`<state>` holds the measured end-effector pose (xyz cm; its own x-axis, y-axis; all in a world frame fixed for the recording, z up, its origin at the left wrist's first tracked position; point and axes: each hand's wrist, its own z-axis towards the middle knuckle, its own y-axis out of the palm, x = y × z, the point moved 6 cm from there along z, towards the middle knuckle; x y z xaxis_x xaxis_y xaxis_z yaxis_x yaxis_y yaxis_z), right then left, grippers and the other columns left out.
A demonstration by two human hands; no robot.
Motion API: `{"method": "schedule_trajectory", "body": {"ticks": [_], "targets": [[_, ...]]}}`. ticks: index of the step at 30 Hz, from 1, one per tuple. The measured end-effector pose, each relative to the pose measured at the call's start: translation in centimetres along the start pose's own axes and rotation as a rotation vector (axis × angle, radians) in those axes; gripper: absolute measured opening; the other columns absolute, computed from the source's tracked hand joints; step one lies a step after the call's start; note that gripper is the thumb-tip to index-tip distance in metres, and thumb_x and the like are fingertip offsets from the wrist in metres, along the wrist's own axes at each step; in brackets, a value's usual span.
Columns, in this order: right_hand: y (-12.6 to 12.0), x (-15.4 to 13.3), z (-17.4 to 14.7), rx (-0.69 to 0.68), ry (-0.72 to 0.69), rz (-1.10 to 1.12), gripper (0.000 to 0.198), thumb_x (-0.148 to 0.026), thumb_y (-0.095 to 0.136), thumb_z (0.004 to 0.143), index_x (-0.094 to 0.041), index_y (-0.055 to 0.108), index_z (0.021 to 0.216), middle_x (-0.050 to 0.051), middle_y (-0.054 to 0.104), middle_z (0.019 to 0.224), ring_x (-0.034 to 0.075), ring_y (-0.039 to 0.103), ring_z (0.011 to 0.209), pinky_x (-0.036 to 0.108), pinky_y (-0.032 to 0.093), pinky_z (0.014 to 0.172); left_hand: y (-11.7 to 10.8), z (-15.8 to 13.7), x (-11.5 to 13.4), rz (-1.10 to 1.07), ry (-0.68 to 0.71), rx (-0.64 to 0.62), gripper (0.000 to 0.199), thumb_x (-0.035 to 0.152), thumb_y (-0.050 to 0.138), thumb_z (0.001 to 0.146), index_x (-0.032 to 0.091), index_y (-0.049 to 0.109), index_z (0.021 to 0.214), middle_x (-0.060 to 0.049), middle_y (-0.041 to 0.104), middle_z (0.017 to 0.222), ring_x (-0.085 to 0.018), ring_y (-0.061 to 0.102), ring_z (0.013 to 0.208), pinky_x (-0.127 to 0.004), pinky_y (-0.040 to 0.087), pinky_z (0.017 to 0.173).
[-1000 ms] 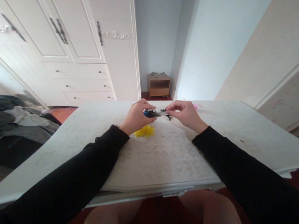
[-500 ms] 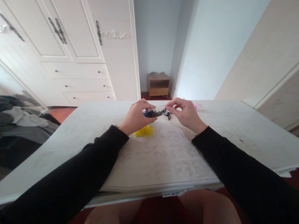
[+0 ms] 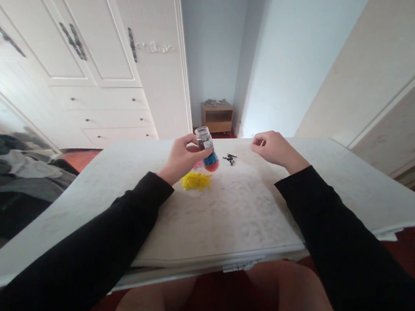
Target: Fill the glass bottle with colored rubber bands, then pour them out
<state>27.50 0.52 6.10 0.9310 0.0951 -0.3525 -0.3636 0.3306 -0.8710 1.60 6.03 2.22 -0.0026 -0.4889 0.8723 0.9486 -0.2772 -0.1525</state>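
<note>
My left hand (image 3: 183, 159) is wrapped around a small clear jar (image 3: 202, 134), with its open mouth upward. Through its wall I see layers of small bits: red-orange at the bottom, blue above, dark ones higher up. Below the left hand lies a heap of yellow pieces (image 3: 196, 181). Something pink (image 3: 198, 165) shows partly behind the jar. Several small black pieces (image 3: 230, 159) are scattered on the table right of the jar. My right hand (image 3: 275, 149) is over the table further right, fingers curled in; whatever they hold, if anything, is hidden.
The white table (image 3: 214, 224) has a stained top and its near edge lies in front of my knees. Clothes (image 3: 19, 165) are piled at the left. Beyond the table stand a white wardrobe (image 3: 113, 103) and a small wooden cabinet (image 3: 218, 117).
The jar has gone from lying tilted toward the right hand to upright in my left hand. My right hand has moved right, away from the jar and the black pieces.
</note>
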Motion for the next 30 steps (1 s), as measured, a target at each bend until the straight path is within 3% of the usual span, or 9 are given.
{"method": "schedule_trajectory", "body": {"ticks": [2, 8, 11, 14, 18, 20, 23, 26, 30], "targets": [[-0.2, 1.0, -0.1, -0.032, 0.040, -0.072, 0.014, -0.021, 0.064, 0.082, -0.020, 0.068, 0.069, 0.007, 0.072, 0.076, 0.021, 0.062, 0.072, 0.034, 0.041, 0.069, -0.1, 0.0, -0.1, 0.007, -0.012, 0.008, 0.029, 0.023, 0.085, 0.064, 0.019, 0.059, 0.076, -0.004, 0.075, 0.084, -0.020, 0.076, 0.080, -0.030, 0.062, 0.066], [-0.4, 3.5, -1.1, -0.335, 0.111, -0.125, 0.017, -0.018, 0.066, 0.080, -0.021, 0.066, 0.064, 0.005, 0.073, 0.072, 0.021, 0.064, 0.071, 0.033, 0.042, 0.067, -0.2, 0.1, -0.1, 0.107, 0.037, 0.015, 0.026, 0.023, 0.085, 0.065, 0.018, 0.063, 0.078, -0.005, 0.075, 0.084, -0.019, 0.074, 0.077, -0.031, 0.063, 0.067], [-1.2, 4.5, -1.6, -0.350, 0.118, -0.115, 0.023, -0.021, 0.069, 0.081, -0.020, 0.064, 0.058, 0.003, 0.070, 0.066, 0.019, 0.062, 0.065, 0.033, 0.042, 0.065, -0.3, 0.0, 0.2, 0.197, 0.107, 0.025, 0.025, 0.021, 0.085, 0.065, 0.018, 0.067, 0.083, -0.004, 0.076, 0.083, -0.018, 0.073, 0.077, -0.033, 0.064, 0.073], [-2.6, 5.1, -1.4, -0.102, 0.117, -0.022, 0.024, -0.029, 0.073, 0.080, -0.020, 0.065, 0.059, 0.002, 0.066, 0.061, 0.018, 0.059, 0.061, 0.033, 0.042, 0.062, -0.3, -0.1, 0.4, 0.286, 0.173, 0.030, 0.028, 0.019, 0.086, 0.063, 0.017, 0.070, 0.087, -0.004, 0.076, 0.083, -0.017, 0.073, 0.077, -0.033, 0.062, 0.075], [-7.0, 5.7, -2.8, 0.634, 0.111, 0.345, 0.021, -0.033, 0.065, 0.086, -0.021, 0.065, 0.068, 0.000, 0.063, 0.062, 0.016, 0.059, 0.059, 0.031, 0.045, 0.058, -0.1, -0.2, 0.5, 0.335, 0.206, 0.008, 0.025, 0.020, 0.084, 0.067, 0.017, 0.070, 0.087, -0.004, 0.076, 0.085, -0.017, 0.072, 0.076, -0.031, 0.061, 0.074], [-8.7, 5.6, -4.3, 0.798, 0.082, 0.445, 0.020, -0.031, 0.065, 0.087, -0.023, 0.064, 0.069, -0.002, 0.059, 0.060, 0.015, 0.057, 0.055, 0.031, 0.046, 0.057, 0.0, -0.3, 0.7, 0.347, 0.231, 0.010, 0.025, 0.020, 0.084, 0.068, 0.017, 0.070, 0.088, -0.004, 0.076, 0.085, -0.016, 0.072, 0.077, -0.031, 0.060, 0.076], [-10.6, 5.5, -6.4, 0.808, 0.049, 0.493, 0.019, -0.029, 0.068, 0.086, -0.025, 0.066, 0.067, -0.002, 0.060, 0.060, 0.015, 0.056, 0.055, 0.030, 0.046, 0.056, 0.0, -0.5, 1.3, 0.349, 0.263, 0.022, 0.024, 0.021, 0.082, 0.069, 0.018, 0.069, 0.088, -0.003, 0.074, 0.084, -0.017, 0.071, 0.077, -0.032, 0.060, 0.076], [-11.7, 7.0, -8.6, 0.761, 0.109, 0.485, 0.020, -0.028, 0.068, 0.086, -0.025, 0.068, 0.067, -0.001, 0.061, 0.060, 0.016, 0.057, 0.057, 0.031, 0.047, 0.057, 0.1, -0.7, 2.0, 0.365, 0.306, 0.025, 0.022, 0.022, 0.082, 0.069, 0.020, 0.067, 0.085, -0.002, 0.072, 0.083, -0.017, 0.070, 0.078, -0.032, 0.060, 0.077], [-11.3, 11.0, -10.3, 0.475, 0.221, 0.351, 0.020, -0.038, 0.073, 0.083, -0.023, 0.069, 0.071, 0.001, 0.067, 0.067, 0.017, 0.062, 0.063, 0.032, 0.051, 0.062, 0.1, -0.8, 2.8, 0.377, 0.354, 0.049, 0.021, 0.024, 0.081, 0.070, 0.022, 0.064, 0.083, -0.001, 0.071, 0.085, -0.017, 0.068, 0.078, -0.034, 0.060, 0.076]]}}
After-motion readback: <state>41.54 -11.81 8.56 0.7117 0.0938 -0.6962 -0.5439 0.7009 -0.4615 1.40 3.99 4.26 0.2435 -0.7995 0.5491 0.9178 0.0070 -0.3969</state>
